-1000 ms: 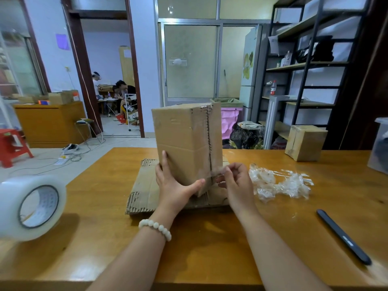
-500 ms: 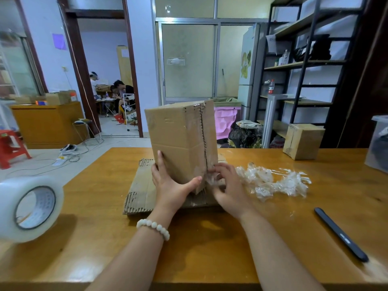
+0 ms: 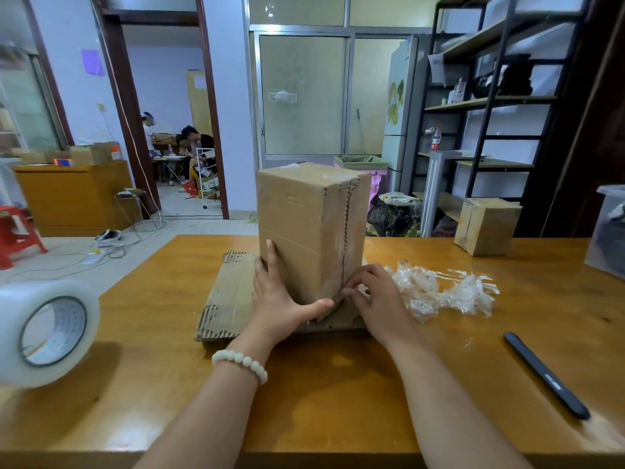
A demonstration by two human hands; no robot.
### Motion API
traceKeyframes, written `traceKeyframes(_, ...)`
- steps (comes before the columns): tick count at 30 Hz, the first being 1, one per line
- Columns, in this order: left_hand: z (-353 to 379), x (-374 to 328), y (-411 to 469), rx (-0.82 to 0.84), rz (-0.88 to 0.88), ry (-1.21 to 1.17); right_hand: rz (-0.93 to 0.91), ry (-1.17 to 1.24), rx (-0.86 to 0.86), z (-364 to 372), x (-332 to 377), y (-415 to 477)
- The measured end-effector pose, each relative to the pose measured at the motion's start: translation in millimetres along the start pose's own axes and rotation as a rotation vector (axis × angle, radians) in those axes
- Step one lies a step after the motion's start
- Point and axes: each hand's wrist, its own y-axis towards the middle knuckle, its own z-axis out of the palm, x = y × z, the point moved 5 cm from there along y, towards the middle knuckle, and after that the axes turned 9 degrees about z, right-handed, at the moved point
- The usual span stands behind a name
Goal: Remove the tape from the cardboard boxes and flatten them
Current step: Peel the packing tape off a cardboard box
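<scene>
A tall brown cardboard box (image 3: 304,228) stands upright on a flattened sheet of cardboard (image 3: 226,299) in the middle of the wooden table (image 3: 321,401). A vertical seam with worn clear tape (image 3: 345,238) runs down its front right. My left hand (image 3: 280,296) lies flat against the box's lower front, thumb stretched along the bottom edge. My right hand (image 3: 372,296) has its fingertips curled at the bottom of the seam, picking at the tape there. A second, taped box (image 3: 487,225) sits at the back right of the table.
A crumpled heap of removed clear tape (image 3: 443,292) lies right of the box. A roll of clear tape (image 3: 44,333) stands at the near left. A dark pen-like tool (image 3: 546,374) lies at the right. A clear bin (image 3: 608,228) stands at the far right edge.
My right hand has dropped from pinching at the seam to its bottom end, fingertips against the box. The box has turned slightly and stands more upright. My left hand still braces it.
</scene>
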Motion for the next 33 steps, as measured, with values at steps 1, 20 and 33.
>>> traceKeyframes(1,0,-1,0,0.008,-0.004,0.029,0.014,0.017,0.003,-1,0,0)
traceKeyframes(20,0,0,0,-0.072,0.029,0.113,-0.038,0.313,0.080,-1,9,-6)
traceKeyframes(33,1,8,2,-0.086,0.030,0.106,0.175,0.334,0.232,0,-2,0)
